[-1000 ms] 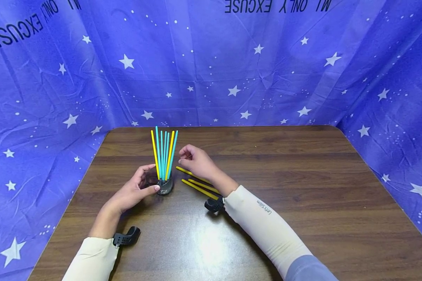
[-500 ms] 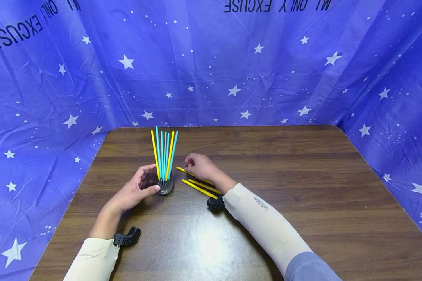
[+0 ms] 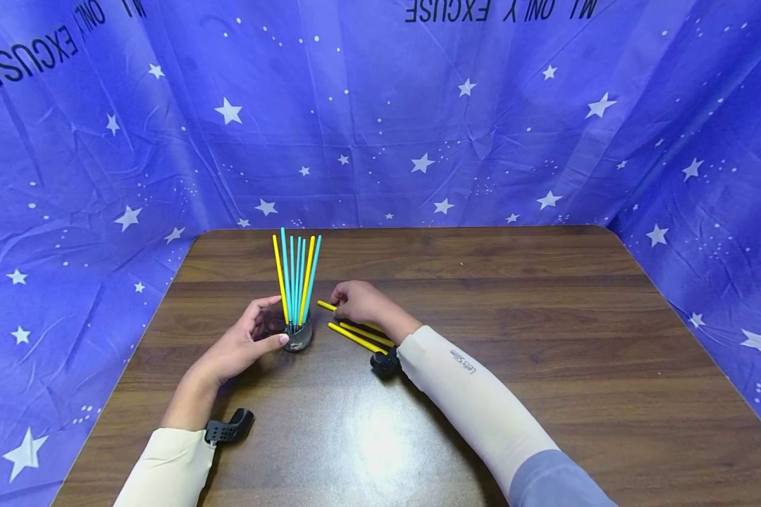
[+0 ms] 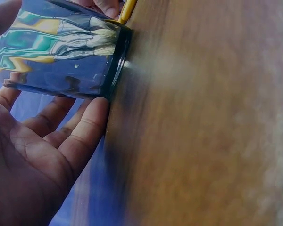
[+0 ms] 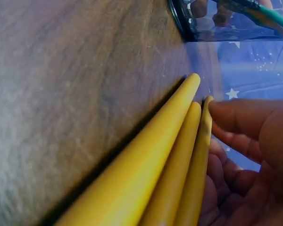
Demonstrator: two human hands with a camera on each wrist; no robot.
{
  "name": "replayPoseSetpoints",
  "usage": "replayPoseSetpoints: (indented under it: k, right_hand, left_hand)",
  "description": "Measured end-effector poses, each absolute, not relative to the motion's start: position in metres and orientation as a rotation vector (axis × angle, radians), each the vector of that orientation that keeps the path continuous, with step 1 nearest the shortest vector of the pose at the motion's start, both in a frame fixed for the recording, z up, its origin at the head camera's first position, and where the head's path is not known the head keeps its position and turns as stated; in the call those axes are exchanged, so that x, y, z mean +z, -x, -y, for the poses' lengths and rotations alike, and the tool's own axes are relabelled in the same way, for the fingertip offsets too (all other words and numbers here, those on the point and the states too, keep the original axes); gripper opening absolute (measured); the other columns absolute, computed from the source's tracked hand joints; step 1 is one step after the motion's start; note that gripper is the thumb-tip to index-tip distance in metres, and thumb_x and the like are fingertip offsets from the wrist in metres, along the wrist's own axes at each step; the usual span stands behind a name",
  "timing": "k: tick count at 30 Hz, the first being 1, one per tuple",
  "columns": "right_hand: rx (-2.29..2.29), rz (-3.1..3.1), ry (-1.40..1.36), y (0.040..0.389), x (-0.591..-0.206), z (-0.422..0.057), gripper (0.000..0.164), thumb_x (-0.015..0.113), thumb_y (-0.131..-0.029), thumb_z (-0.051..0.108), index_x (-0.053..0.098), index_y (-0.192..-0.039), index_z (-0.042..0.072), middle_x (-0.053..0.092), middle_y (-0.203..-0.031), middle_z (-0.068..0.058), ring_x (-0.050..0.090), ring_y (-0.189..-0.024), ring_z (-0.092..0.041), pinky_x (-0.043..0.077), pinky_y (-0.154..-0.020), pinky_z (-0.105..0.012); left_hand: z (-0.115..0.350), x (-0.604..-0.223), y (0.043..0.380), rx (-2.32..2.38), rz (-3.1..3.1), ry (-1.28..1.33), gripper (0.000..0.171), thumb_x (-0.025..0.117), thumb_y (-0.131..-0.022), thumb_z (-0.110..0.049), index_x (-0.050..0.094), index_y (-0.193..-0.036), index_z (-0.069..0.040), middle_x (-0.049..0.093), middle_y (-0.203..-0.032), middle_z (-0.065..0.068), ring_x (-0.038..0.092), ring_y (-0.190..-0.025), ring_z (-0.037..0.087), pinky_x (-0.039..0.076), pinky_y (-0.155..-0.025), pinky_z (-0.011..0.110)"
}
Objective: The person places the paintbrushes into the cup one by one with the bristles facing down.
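Observation:
My left hand (image 3: 241,346) holds a clear glass (image 3: 300,341) on the table, thumb in front and fingers round the far side. Several paintbrushes (image 3: 296,282) with turquoise or yellow handles stand in it, handles up. Through the glass wall in the left wrist view, their pale bristles (image 4: 104,42) are at the bottom. To the right of the glass, my right hand (image 3: 364,304) pinches the farthest yellow paintbrush (image 5: 205,129) near its handle end. Two more yellow paintbrushes (image 5: 137,160) lie beside it on the table. Their bristle ends are hidden under my right forearm in the head view.
The brown wooden table (image 3: 545,338) reaches back to a blue curtain (image 3: 380,127) with white stars. A black wrist camera (image 3: 385,364) on my right arm sits close over the lying brushes. Another wrist camera (image 3: 230,426) is on my left arm.
My right hand has moved away from the glass, down and slightly right, and now pinches the farthest lying yellow paintbrush. My left hand stays in place on the glass.

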State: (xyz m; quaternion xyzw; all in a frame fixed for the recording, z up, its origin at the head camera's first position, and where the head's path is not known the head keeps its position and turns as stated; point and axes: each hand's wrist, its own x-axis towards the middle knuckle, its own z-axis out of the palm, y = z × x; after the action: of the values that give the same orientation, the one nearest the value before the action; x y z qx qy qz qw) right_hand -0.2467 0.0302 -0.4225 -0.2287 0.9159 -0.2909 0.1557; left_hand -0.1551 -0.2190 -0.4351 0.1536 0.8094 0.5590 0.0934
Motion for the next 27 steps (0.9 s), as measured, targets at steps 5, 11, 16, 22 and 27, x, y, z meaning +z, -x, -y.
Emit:
replayPoseSetpoints:
  k: [5, 11, 16, 22, 27]
  right_hand:
    - [-0.729, -2.666, 0.669, 0.245, -0.424, -0.028, 0.015, 0.071, -0.086, 0.006, 0.071, -0.101, 0.009, 0.067, -0.089, 0.002, 0.058, -0.084, -0.014, 0.045, -0.079, -0.027]
    - [-0.707, -2.676, 0.675, 0.245, -0.421, -0.028, 0.015, 0.069, -0.087, 0.004, 0.072, -0.101, 0.009, 0.068, -0.091, 0.001, 0.058, -0.085, -0.014, 0.045, -0.080, -0.028]
    - [-0.753, -2.646, 0.680, 0.246, -0.416, -0.033, 0.014, 0.066, -0.089, 0.004, 0.071, -0.102, 0.008, 0.068, -0.092, 0.000, 0.058, -0.084, -0.014, 0.045, -0.079, -0.028]
    - [-0.852, -2.647, 0.694, 0.248, -0.404, -0.039, 0.014, 0.065, -0.090, 0.004, 0.070, -0.103, 0.007, 0.068, -0.092, -0.001, 0.058, -0.085, -0.016, 0.045, -0.079, -0.028]
    - [-1.012, -2.651, 0.700, 0.249, -0.387, -0.042, 0.016, 0.061, -0.091, 0.002, 0.069, -0.104, 0.005, 0.068, -0.090, -0.003, 0.059, -0.085, -0.017, 0.045, -0.079, -0.028]
  left_hand:
    - [0.218, -0.436, 0.155, 1.645, -2.408, -0.464, 0.067, 0.066, -0.094, -0.009, 0.026, -0.148, -0.005, 0.037, -0.144, 0.027, 0.040, -0.130, 0.040, 0.034, -0.101, 0.042]
    - [0.218, -0.438, 0.157, 1.654, -2.406, -0.475, 0.066, 0.066, -0.094, -0.009, 0.027, -0.148, -0.005, 0.036, -0.146, 0.026, 0.037, -0.132, 0.040, 0.031, -0.103, 0.048]
    - [0.218, -0.438, 0.157, 1.658, -2.408, -0.476, 0.067, 0.066, -0.094, -0.009, 0.027, -0.148, -0.006, 0.036, -0.146, 0.027, 0.037, -0.132, 0.041, 0.030, -0.104, 0.053]
    - [0.219, -0.437, 0.156, 1.666, -2.400, -0.461, 0.067, 0.066, -0.094, -0.009, 0.027, -0.148, -0.005, 0.032, -0.148, 0.029, 0.034, -0.134, 0.044, 0.026, -0.104, 0.061]
    - [0.220, -0.436, 0.154, 1.660, -2.407, -0.451, 0.067, 0.066, -0.094, -0.010, 0.027, -0.148, -0.005, 0.034, -0.147, 0.027, 0.036, -0.133, 0.042, 0.029, -0.104, 0.054]
